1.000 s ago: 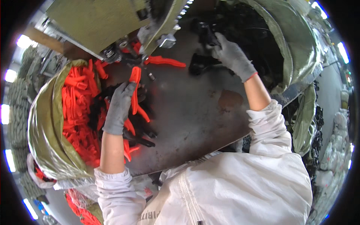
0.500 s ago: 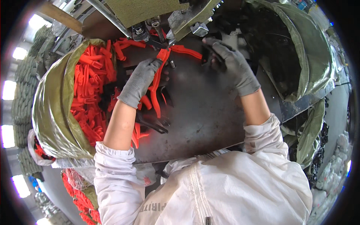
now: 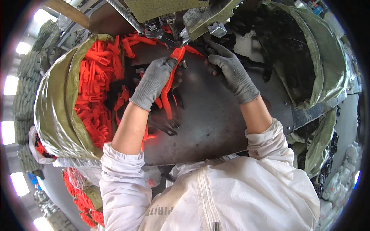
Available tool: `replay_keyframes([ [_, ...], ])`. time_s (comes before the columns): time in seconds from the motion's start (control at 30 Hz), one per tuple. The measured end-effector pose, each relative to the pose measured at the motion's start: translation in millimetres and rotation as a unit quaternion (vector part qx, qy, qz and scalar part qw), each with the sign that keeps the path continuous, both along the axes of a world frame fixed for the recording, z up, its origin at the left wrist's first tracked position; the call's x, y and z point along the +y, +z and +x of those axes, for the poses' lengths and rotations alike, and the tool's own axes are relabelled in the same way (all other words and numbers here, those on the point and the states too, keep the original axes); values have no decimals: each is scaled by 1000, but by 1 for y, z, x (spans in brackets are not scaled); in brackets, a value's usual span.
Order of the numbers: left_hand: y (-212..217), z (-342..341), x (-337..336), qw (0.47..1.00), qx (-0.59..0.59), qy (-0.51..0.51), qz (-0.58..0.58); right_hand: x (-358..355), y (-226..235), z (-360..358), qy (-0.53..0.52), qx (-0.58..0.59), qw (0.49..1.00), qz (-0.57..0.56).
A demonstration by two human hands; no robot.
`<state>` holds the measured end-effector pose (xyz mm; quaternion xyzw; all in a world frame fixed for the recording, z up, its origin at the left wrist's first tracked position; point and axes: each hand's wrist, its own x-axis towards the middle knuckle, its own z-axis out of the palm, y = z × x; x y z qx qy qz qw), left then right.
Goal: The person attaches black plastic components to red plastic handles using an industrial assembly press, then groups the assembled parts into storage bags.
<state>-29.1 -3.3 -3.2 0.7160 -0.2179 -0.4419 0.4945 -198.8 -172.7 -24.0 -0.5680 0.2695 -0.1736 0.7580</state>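
Observation:
My left hand (image 3: 156, 79), in a grey knit glove, grips a long red plastic handle (image 3: 168, 92) left of centre. The handle's upper end is under the metal tip of a machine (image 3: 185, 36). Another red arm (image 3: 194, 50) slants from that tip toward my right hand (image 3: 231, 73), also gloved in grey. My right fingers are curled close to that arm's end; what they hold, if anything, is hidden. Black handle-shaped parts (image 3: 250, 63) lie just beyond and right of them.
An olive woven sack (image 3: 58, 104) full of red handles (image 3: 92, 96) stands at left. A green sack (image 3: 327, 57) with dark contents is at right. Black parts (image 3: 163, 125) lie on the dark metal table (image 3: 208, 127). The machine's plate (image 3: 165, 9) overhangs the far side.
My right hand has moved slightly left and nearer, and its fingers are more curled. Black parts behind it now show more. My left hand still holds the red handle; the whole view has shifted slightly.

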Motion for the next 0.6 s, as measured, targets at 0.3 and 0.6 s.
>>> replay_keyframes([
  [0.3,3,10,1,999,42,-16,-1,30,14,8,53,42,993,-93],
  [0.6,26,85,26,449,-849,-231,153,24,-13,10,82,89,993,-4],
])
